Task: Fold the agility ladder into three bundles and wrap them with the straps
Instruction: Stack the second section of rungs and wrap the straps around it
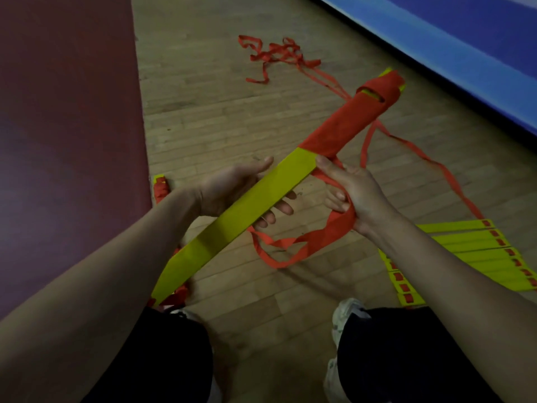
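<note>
A bundle of yellow ladder rungs slants from lower left to upper right above the floor. Its far half is wound in red strap. My left hand holds the bundle from below at its middle, fingers curled under it and thumb along its far edge. My right hand grips the red strap just below the wrapped part, thumb against the bundle's edge. A loop of strap hangs down from that hand. More yellow rungs lie stacked flat on the floor at right. Loose red strap lies tangled farther away.
A wrapped bundle lies on the wooden floor beside a dark red mat on the left. A blue mat runs along the upper right. My knees and white shoes are at the bottom.
</note>
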Demonstrator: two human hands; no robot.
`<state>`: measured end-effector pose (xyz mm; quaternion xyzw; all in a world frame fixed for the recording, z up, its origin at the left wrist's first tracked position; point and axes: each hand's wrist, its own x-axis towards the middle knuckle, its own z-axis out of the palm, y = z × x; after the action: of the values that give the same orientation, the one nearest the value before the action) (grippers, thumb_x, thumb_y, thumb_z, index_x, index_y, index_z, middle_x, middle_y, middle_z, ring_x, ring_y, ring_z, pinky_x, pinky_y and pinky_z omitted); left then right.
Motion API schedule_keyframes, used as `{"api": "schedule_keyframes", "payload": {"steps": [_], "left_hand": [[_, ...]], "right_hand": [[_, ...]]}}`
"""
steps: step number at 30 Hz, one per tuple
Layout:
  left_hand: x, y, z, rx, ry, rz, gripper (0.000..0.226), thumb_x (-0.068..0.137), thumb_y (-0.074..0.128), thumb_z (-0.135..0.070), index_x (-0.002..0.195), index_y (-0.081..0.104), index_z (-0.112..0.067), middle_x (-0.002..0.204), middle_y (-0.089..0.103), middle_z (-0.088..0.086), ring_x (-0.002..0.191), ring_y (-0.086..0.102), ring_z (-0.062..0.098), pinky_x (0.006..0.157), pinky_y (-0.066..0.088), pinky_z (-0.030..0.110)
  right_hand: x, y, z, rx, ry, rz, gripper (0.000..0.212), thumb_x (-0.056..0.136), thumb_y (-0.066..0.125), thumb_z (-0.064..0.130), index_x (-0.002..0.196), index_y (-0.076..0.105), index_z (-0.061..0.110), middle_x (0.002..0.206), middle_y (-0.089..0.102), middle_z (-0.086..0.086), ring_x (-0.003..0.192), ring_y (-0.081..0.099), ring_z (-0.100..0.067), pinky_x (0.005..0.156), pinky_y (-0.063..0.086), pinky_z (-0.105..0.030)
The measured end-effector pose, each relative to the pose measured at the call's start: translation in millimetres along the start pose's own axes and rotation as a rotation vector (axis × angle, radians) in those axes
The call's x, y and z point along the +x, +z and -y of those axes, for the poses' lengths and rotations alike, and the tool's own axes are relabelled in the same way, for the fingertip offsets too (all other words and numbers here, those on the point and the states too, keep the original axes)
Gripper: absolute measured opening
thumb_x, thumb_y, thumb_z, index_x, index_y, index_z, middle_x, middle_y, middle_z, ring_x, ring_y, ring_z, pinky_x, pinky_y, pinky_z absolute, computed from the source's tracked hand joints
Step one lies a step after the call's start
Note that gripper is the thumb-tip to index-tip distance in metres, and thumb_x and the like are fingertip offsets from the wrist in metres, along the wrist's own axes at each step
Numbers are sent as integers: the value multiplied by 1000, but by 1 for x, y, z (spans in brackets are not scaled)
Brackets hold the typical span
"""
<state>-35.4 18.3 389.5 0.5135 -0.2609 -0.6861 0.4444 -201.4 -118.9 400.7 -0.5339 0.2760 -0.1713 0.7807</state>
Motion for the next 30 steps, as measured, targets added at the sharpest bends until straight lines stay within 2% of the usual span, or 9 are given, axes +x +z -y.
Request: {"api": "schedule_keyframes", "payload": {"steps": [4, 7, 11, 15, 18, 20, 25, 28, 30], "left_hand": [[2, 1, 1, 20, -1, 19, 64, 93, 30, -54, 104, 67, -3, 79, 60, 10, 56, 53, 18, 55, 46, 28], [4, 2, 0, 87, 20, -69, 62, 93, 32, -55, 102, 65, -3, 77, 55, 6, 54, 46, 15, 54, 38, 28], [5, 2, 0, 169, 55, -165, 61, 96, 33, -55, 103, 62, -2, 77, 53, 6, 56, 45, 15, 55, 37, 29], [7, -1, -1, 166, 51, -246, 61, 97, 33, -54, 102, 63, -1, 74, 54, 4, 56, 43, 14, 54, 37, 27], [7, -5, -1, 159, 84, -292, 61, 98, 34, -54, 100, 65, -2, 73, 56, 5, 54, 45, 15, 54, 39, 28], [7, -6, -1, 170, 110, -346, 61, 98, 34, -54, 101, 65, -1, 74, 57, 6, 54, 47, 15, 55, 40, 28], [11, -3, 1, 306, 125, -492, 60, 96, 41, -54, 105, 67, -1, 83, 57, 7, 63, 51, 15, 58, 45, 28], [12, 6, 2, 366, 146, -520, 56, 96, 43, -52, 104, 67, -2, 78, 54, 4, 65, 49, 12, 59, 43, 27], [15, 11, 2, 454, 158, -558, 53, 98, 41, -50, 104, 65, -2, 75, 51, 1, 63, 45, 11, 57, 39, 24]], "right_hand": [[3, -2, -3, -42, -26, 17, 15, 95, 56, 21, 85, 60, 11, 40, 50, 10, 27, 31, -3, 31, 24, -14], [10, -7, -7, -241, -65, -44, 18, 92, 62, 30, 84, 68, 15, 43, 44, 6, 33, 36, -3, 35, 30, -17], [16, -11, -10, -507, -147, -33, 19, 88, 67, 31, 80, 70, 14, 47, 52, 8, 45, 49, -3, 48, 38, -18], [17, -12, -15, -536, -125, -36, 17, 82, 73, 27, 79, 71, 10, 55, 61, 3, 49, 57, -6, 52, 46, -22], [15, -12, -15, -536, -100, -30, 21, 79, 76, 24, 80, 70, 4, 51, 62, -1, 46, 61, -13, 53, 52, -29], [15, -11, -16, -573, -119, -61, 24, 78, 77, 27, 77, 70, 4, 48, 60, 0, 44, 60, -13, 50, 49, -27], [16, -5, -20, -879, -251, -215, 36, 75, 77, 42, 65, 67, 9, 41, 54, 9, 41, 52, -2, 46, 39, -16], [14, 2, -22, -950, -291, -227, 40, 76, 76, 44, 61, 60, 11, 50, 56, 2, 54, 61, -16, 55, 45, -30], [11, 6, -22, -986, -309, -222, 39, 77, 75, 44, 61, 55, 14, 55, 54, 1, 56, 56, -15, 54, 41, -29]]}}
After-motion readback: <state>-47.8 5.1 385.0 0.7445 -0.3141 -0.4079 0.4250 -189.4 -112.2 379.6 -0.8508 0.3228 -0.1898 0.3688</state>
